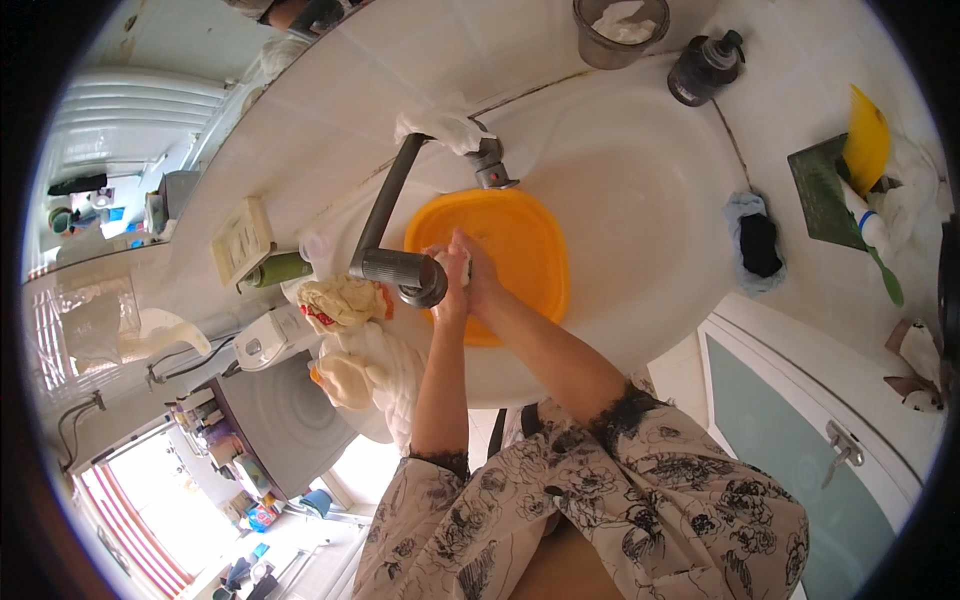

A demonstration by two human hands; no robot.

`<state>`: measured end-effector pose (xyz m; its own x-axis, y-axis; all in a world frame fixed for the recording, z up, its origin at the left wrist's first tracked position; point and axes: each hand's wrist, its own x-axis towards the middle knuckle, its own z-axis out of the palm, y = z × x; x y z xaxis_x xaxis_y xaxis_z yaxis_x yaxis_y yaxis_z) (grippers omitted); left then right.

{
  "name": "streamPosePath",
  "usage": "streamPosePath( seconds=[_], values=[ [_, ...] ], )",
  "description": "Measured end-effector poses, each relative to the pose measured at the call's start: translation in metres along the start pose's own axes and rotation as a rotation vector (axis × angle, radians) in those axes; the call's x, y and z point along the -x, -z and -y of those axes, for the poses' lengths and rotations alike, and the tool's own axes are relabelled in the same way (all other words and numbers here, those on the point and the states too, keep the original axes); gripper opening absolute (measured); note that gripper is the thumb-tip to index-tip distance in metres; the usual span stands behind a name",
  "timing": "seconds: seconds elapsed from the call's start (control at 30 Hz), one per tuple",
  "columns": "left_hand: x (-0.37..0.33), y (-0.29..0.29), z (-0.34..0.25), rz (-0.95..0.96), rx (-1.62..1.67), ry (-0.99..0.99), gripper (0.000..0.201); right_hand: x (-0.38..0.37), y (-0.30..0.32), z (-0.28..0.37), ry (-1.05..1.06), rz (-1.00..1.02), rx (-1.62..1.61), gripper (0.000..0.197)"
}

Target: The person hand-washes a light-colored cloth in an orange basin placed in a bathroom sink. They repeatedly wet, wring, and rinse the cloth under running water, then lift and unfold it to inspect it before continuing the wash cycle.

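Note:
Over an orange plastic basin (540, 260) in the white sink (640, 190), my two hands are pressed together. My left hand (452, 285) lies partly behind the dark faucet (383, 205), its fingers closed against the other palm. My right hand (482, 270) meets it from the right, fingers closed and pointing up toward the basin's far side. A bit of white shows between them; whether it is soap, lather or cloth I cannot make out. The faucet's round head hangs just left of my hands, and a white cloth or tissue (440, 128) drapes over its base.
Cream cloths (345, 300) lie on the sink's left edge, near a green tube (280, 268) and a soap dish (243, 240). Behind stand a bin-like cup (605, 45) and a dark pump bottle (703, 72). At right are a black brush or sponge (760, 245) and a door (790, 410).

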<state>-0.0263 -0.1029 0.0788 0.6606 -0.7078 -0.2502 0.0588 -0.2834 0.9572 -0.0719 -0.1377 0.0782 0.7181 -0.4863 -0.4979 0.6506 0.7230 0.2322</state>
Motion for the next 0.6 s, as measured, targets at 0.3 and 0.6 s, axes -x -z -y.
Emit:
streamPosePath(
  seconds=[0.3,0.6],
  values=[
    [0.015,-0.019,0.012,-0.298,0.383,0.244,0.014,-0.022,0.054,-0.002,0.571,-0.441,0.909,0.019],
    [0.012,0.023,0.063,0.142,0.257,-0.063,0.01,0.031,0.04,0.054,0.74,-0.563,1.388,0.031]
  ],
)
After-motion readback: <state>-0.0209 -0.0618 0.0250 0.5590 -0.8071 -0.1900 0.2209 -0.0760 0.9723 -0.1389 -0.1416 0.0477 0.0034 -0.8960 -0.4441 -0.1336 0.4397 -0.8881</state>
